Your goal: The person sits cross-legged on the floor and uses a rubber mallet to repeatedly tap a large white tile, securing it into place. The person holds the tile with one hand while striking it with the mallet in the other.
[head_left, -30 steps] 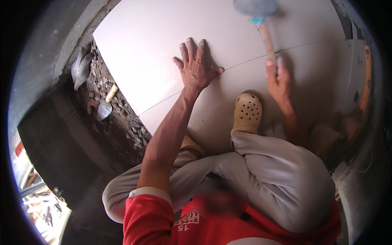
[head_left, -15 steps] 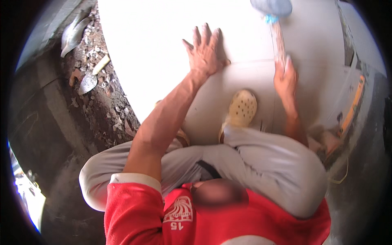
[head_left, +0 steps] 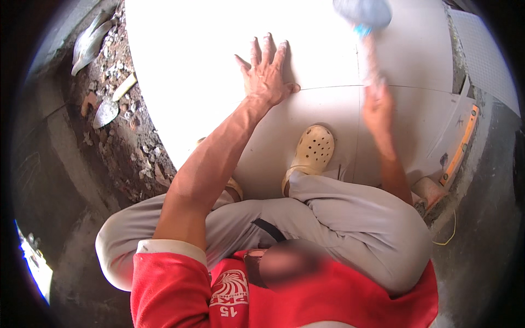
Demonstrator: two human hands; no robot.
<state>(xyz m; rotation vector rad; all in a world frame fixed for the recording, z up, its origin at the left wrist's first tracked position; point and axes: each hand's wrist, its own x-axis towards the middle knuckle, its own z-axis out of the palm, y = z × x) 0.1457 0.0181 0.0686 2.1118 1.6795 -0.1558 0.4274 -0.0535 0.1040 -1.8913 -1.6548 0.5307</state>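
My left hand [head_left: 266,76] lies flat on the pale floor tiles [head_left: 311,104], fingers spread, beside a seam between tiles. In my right hand [head_left: 378,109] is the wooden handle of a mallet [head_left: 367,12]. Its rounded grey head, blurred by motion, is over the tile at the far right, with a bright blue wrap where handle and head meet. Whether the head touches the tile, I cannot tell.
A trowel [head_left: 106,112] and a yellowish strip [head_left: 124,86] rest on the rubble [head_left: 136,139] left of the tiles. An orange spirit level [head_left: 460,143] lies along the right edge. My yellow clog [head_left: 313,148] stands on a tile.
The whole view has shifted slightly, so most things appear a little to the left. My left hand stays spread on the tile, and my right hand keeps hold of the mallet, whose head is blurred.
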